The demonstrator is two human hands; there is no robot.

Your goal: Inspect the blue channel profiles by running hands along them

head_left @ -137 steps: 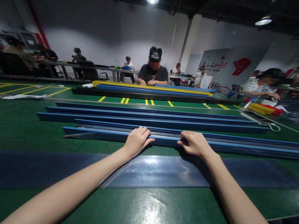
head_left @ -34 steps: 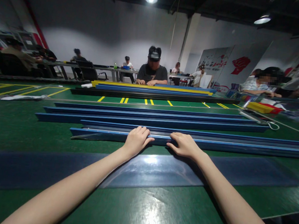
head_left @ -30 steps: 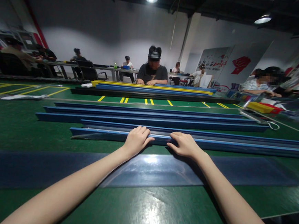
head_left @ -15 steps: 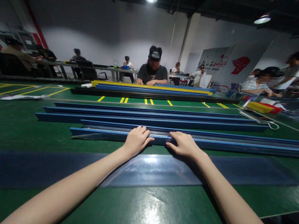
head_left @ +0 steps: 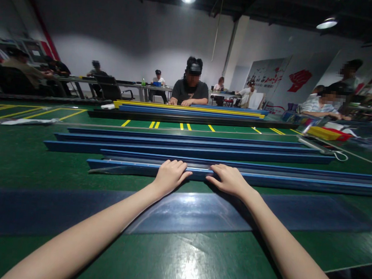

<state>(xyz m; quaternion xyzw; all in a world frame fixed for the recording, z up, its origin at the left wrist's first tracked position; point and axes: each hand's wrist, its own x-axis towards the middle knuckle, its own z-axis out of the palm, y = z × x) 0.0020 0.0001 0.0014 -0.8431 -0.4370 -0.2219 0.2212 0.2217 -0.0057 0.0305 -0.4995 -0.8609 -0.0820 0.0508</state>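
Observation:
A long blue channel strip (head_left: pixel 129 167) lies across the green table, its near wall facing me. My left hand (head_left: pixel 171 175) grips this near wall, fingers curled over the top edge and thumb on the front. To its right, my right hand (head_left: pixel 228 178) holds the same wall in a similar way, with a short stretch of strip showing between the thumbs. A clear film seems to hang at the strip's left end. Nearer to me, a flat transparent sheet (head_left: pixel 196 215) lies under my forearms.
Beyond the strip lie more blue strips (head_left: pixel 185 152), then a black strip (head_left: pixel 187 120) and a yellow strip (head_left: pixel 188 109). A person (head_left: pixel 190 88) sits across the table. At the right are a white cable (head_left: pixel 341 157) and a yellow tray (head_left: pixel 323 133).
The fingers of my left hand have shifted slightly on the strip. My right hand has barely moved. In the right background, a standing person has moved left.

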